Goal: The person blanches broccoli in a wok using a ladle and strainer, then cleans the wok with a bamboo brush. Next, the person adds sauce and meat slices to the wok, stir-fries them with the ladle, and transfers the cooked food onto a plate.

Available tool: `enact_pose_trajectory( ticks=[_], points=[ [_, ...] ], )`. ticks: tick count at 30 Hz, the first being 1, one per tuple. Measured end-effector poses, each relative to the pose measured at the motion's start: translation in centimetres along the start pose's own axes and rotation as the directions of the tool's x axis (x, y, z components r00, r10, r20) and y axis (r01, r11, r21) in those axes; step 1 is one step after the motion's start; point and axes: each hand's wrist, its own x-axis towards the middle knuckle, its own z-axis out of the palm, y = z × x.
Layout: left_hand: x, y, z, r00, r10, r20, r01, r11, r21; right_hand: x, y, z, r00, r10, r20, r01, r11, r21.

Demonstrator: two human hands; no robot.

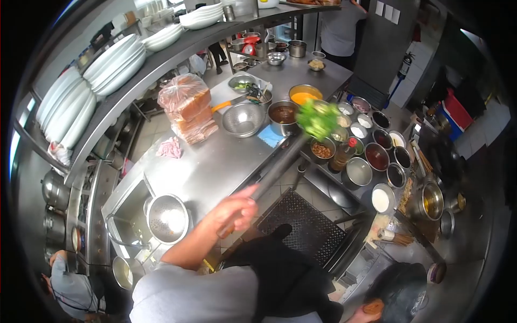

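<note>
My left hand [235,211] is closed around a long-handled utensil [277,171] with a wooden grip end, its dark shaft reaching away over the counter. Blurred chopped green vegetables [318,118] ride at the far end and hide the utensil's head. They hang above the pots and bowls near the brown sauce pot [284,116] and the yellow liquid pot [305,94]. Low on the right, my right hand [360,314] is closed on a wooden handle [373,307] beside a dark wok [398,293]; the join between handle and wok is not clear.
Several seasoning bowls [377,156] crowd the right counter with a sauce bottle [343,156]. Bagged bread [188,107], a perforated bowl [243,119] and a strainer [167,218] over the sink stand left. A perforated mat [301,229] covers the floor. Other people [338,29] stand farther off.
</note>
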Motion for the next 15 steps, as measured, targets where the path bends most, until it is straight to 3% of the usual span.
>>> enact_pose_trajectory(
  ticks=[3, 4, 5, 6, 7, 8, 9, 10, 12, 13, 15],
  points=[
    [-0.1, 2.3, -2.4, 0.963, 0.183, -0.199, -0.146, 0.972, 0.187, 1.7, 0.7, 0.0, 0.999, -0.043, 0.014, 0.045, 0.932, -0.359],
    [0.5, 2.8, -3.2, 0.929, 0.257, -0.265, -0.189, 0.948, 0.257, 1.6, 2.3, 0.9, 0.999, -0.039, 0.007, 0.039, 0.931, -0.364],
    [1.3, 3.6, -4.4, 0.905, 0.285, -0.316, -0.169, 0.922, 0.349, 1.2, 3.7, 1.4, 0.913, 0.408, 0.0, -0.403, 0.902, 0.154],
    [2.3, 4.1, -6.1, 0.876, 0.319, -0.362, -0.142, 0.888, 0.438, 0.6, 4.9, 1.8, 0.665, 0.716, 0.212, -0.672, 0.45, 0.588],
    [3.8, 4.2, -8.6, 0.881, 0.316, -0.351, -0.141, 0.885, 0.444, 0.9, 4.3, 1.7, 0.661, 0.723, 0.202, -0.67, 0.448, 0.591],
    [5.6, 4.1, -11.5, 0.82, 0.39, -0.419, -0.118, 0.831, 0.543, 2.1, 3.0, 1.7, 0.428, 0.867, 0.256, -0.681, 0.123, 0.722],
    [6.8, 4.2, -13.6, 0.746, 0.469, -0.472, -0.084, 0.769, 0.633, 3.0, 2.4, 1.8, 0.175, 0.917, 0.358, -0.569, -0.202, 0.797],
    [7.3, 4.5, -14.7, 0.752, 0.47, -0.463, -0.086, 0.766, 0.637, 3.9, 1.8, 1.5, 0.173, 0.92, 0.352, -0.562, -0.202, 0.802],
    [7.9, 4.9, -16.7, 0.729, 0.475, -0.493, 0.138, 0.603, 0.786, 6.1, -0.3, 0.6, -0.048, 0.912, 0.408, -0.479, -0.379, 0.792],
    [8.5, 5.0, -18.9, 0.733, 0.474, -0.487, 0.136, 0.6, 0.788, 6.3, -0.9, 0.7, -0.049, 0.913, 0.404, -0.474, -0.377, 0.795],
    [9.4, 4.5, -23.2, 0.591, 0.727, -0.35, 0.379, 0.134, 0.916, 6.3, -1.1, 0.1, -0.075, 0.901, 0.427, -0.472, -0.41, 0.781]
  ],
)
